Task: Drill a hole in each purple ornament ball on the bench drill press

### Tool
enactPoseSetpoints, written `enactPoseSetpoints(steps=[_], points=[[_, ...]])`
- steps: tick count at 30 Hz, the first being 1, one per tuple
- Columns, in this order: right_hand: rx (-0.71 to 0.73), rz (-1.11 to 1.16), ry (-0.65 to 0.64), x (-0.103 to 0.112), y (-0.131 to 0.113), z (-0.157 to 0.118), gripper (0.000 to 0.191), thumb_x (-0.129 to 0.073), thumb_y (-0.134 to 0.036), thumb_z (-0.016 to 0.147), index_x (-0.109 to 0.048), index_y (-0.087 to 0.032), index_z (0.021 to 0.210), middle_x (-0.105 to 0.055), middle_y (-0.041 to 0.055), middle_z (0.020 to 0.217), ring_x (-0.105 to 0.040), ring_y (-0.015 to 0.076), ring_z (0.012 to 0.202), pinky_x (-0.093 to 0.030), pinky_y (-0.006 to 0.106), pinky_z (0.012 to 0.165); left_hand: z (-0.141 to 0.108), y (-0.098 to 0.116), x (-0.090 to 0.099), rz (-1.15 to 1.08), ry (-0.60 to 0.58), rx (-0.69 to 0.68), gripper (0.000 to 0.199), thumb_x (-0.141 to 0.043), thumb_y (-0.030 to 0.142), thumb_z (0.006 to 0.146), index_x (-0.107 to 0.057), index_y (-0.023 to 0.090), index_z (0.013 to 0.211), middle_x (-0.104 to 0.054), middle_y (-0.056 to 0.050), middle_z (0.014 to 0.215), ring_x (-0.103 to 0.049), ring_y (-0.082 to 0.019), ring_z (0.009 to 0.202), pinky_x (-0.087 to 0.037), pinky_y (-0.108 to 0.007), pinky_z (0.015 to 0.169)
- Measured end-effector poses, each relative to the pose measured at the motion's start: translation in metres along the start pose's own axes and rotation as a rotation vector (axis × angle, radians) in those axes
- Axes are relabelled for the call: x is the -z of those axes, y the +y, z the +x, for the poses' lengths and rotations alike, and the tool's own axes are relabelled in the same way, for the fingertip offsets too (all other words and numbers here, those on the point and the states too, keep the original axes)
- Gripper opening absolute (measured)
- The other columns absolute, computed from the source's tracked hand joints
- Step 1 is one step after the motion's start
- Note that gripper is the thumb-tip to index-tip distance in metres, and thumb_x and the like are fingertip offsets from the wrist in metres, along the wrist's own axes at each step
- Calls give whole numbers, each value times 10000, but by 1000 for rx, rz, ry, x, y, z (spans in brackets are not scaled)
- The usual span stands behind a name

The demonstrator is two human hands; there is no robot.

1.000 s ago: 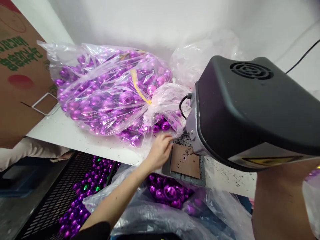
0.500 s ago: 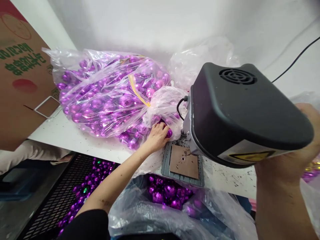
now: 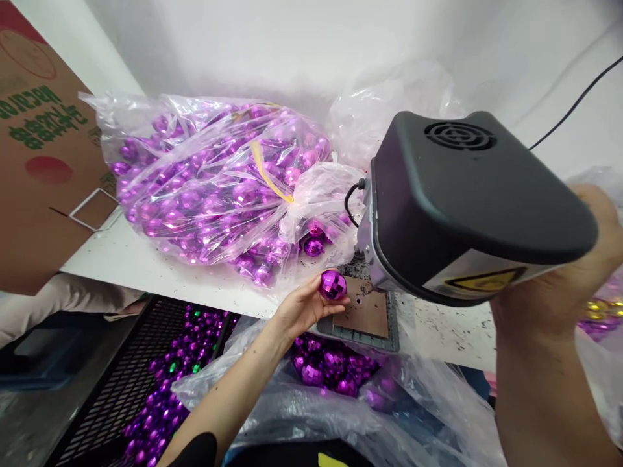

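Left hand (image 3: 302,306), palm up, fingers pinching a purple ball (image 3: 333,285); right hand (image 3: 567,285) behind machine (image 3: 467,201), grip unclear

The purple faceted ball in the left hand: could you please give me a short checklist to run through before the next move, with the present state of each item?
1. Grip on the purple ball: held at the fingertips of the left hand, clear of the bag. Ok.
2. Brown plate under the machine head: bare, hole visible, dark specks on it. Ok.
3. Machine: head is raised above the plate. Ok.
4. Right hand: behind the machine's right side; what it holds is hidden. Cannot tell.
5. Supply bag: open end faces the plate, balls within reach. Ok.
6. Lower bag: open below the table edge. Ok.
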State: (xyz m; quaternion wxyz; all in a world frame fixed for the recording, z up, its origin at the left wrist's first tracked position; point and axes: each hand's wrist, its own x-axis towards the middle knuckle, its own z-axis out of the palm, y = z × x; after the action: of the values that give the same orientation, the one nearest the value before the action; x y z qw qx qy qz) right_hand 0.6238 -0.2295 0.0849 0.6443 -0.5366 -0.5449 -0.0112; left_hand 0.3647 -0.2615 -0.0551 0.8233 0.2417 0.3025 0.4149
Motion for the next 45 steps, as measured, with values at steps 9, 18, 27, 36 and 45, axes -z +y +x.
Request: enactPoseSetpoints(steps=[9,18,27,36,45], points=[[-9,91,-10,-2,-10,0,401,-583,-523,887,-554,-140,772,-432,-36,632,-392,25,610,-303,222,607,7,-17,-13,371,108,-58,516,-773,561,800,-635,173,1111,-710,-41,903,-678,-145,705,-557,-258,634],[-3,123,-31,-1,-16,-1,366,-615,-470,886,-532,-131,776,-407,-40,656,-406,6,617,-311,173,571,16,-39,-20,1056,181,-345,409,-730,389,878,-623,197,1222,-727,-68,1137,-677,-246,1052,-520,-396,947],[-2,121,-38,-2,-15,-1,369,-611,-469,896,-521,-129,787,-411,-34,677,-409,8,639,-317,160,571,19,-43,-27,1497,155,-612,382,-715,340,906,-597,181,1233,-697,-127,1230,-651,-283,1140,-503,-421,985],[-33,117,-38,0,-18,0,337,-653,-450,866,-574,-133,785,-444,-37,660,-427,10,659,-336,174,605,30,-56,-28,1436,152,-642,336,-686,316,892,-600,197,1194,-653,-113,1226,-570,-285,1210,-343,-562,1157],[163,-61,81,16,-20,-32,232,-573,-420,916,-647,-207,861,-576,-8,739,-466,63,623,-366,266,581,27,-53,-26,1367,88,-555,427,-681,310,891,-579,257,1302,-636,-104,1281,-528,-308,1302,-202,-634,1240]])
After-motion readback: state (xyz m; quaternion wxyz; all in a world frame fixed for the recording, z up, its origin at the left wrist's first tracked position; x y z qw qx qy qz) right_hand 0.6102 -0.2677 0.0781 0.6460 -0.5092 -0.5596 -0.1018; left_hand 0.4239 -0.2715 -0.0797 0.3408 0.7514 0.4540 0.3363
